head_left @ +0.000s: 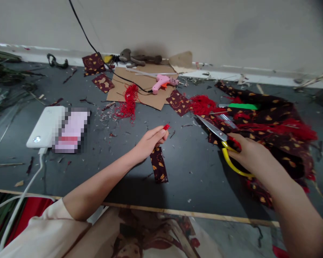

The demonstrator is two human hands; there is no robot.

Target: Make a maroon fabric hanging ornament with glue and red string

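Observation:
My left hand [155, 138] is closed in a pinch over the middle of the table, with a small tuft of red thread [166, 127] poking out between thumb and finger. Below that hand a narrow strip of dark maroon patterned fabric [159, 165] extends toward the table's front edge; its upper end is hidden by the fingers. On the right, my right hand [243, 150] grips scissors [214, 128] with yellow and red handles, their blades pointing up and left and looking closed. Patterned fabric [282, 143] and red threads [296, 129] lie around and behind that hand.
A pink glue gun [161, 84] rests on cardboard [145, 98] at the back, near a red thread bundle [129, 102]. A white power bank [45, 125] with a cable and a phone [74, 130] lie left. Scraps litter the table [118, 186].

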